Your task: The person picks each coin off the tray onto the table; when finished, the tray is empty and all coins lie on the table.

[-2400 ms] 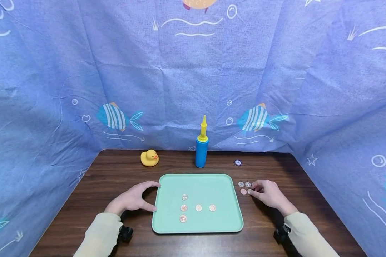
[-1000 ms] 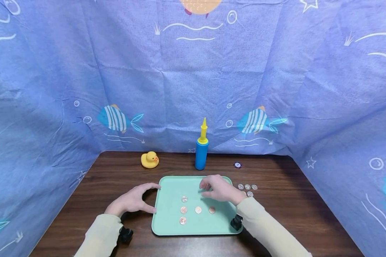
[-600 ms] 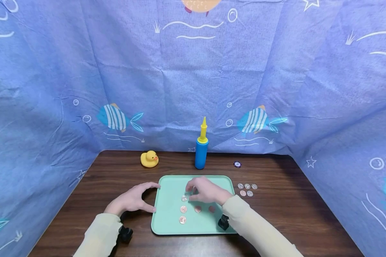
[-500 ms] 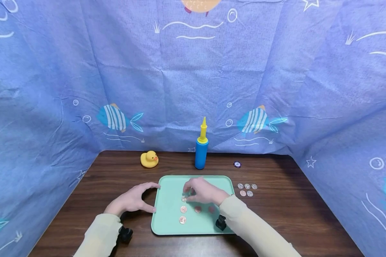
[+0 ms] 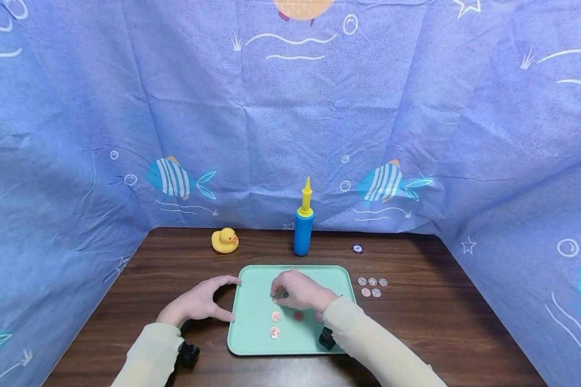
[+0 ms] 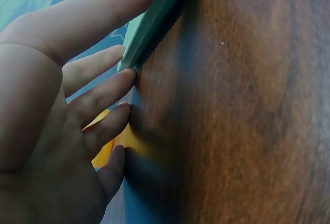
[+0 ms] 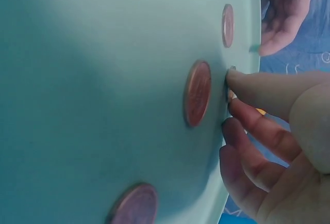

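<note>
My left hand point(image 5: 200, 301) rests at the left edge of the green tray point(image 5: 254, 349), thumb and fingers spread along its rim. In the left wrist view the fingers point(image 6: 103, 92) are fairly straight against the rim and tabletop. My right hand point(image 5: 300, 290) is low over the tray's left half, thumb and index finger pinching a small coin point(image 7: 230, 96), mostly hidden by the fingertips. Nearer the front, a copper coin point(image 5: 276, 316) and another coin point(image 5: 275, 332) lie flat. To their right is a coin point(image 5: 298, 316); one more is partly hidden beneath the wrist.
Several coins point(image 5: 373, 281) lie in two rows on the wooden table point(image 5: 416, 322), right of the tray. Behind stand a yellow rubber duck point(image 5: 225, 241), a blue and yellow hand pump point(image 5: 303, 231) and a dark poker chip point(image 5: 357, 249). A blue fish-print cloth point(image 5: 290, 118) hangs around the table.
My right hand has travelled left from the coins on the table to the tray, and its fingertips have come down over the rearmost coin there. My left hand stays put.
</note>
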`<action>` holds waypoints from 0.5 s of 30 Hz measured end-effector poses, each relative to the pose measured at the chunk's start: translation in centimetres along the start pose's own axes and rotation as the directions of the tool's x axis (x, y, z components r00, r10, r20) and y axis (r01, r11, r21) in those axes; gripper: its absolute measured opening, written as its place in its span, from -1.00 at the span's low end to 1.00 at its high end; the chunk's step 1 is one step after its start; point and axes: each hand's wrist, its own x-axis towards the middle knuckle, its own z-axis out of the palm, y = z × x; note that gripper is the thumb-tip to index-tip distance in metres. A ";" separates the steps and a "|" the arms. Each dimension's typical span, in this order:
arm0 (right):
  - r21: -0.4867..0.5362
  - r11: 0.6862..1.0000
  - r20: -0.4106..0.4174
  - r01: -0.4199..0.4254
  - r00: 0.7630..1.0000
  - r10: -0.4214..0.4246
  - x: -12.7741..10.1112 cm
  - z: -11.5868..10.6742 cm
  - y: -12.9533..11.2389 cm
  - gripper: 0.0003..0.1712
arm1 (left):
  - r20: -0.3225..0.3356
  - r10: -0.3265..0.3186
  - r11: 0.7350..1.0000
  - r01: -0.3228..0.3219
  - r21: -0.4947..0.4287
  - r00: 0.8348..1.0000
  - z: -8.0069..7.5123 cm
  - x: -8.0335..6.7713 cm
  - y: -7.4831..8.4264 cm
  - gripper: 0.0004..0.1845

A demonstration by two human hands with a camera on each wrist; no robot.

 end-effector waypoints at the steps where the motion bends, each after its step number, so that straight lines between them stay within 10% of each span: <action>1: -0.006 1.000 0.002 0.000 1.000 0.000 0.0 0.0 -0.1 -0.91 | 0.001 0.001 1.000 -0.001 0.003 1.000 0.0 0.0 0.0 -0.09; 15: -0.039 0.999 0.007 -0.002 1.000 0.003 0.5 0.3 -0.7 -0.84 | -0.001 0.002 1.000 -0.002 0.005 1.000 0.0 0.0 0.2 -0.10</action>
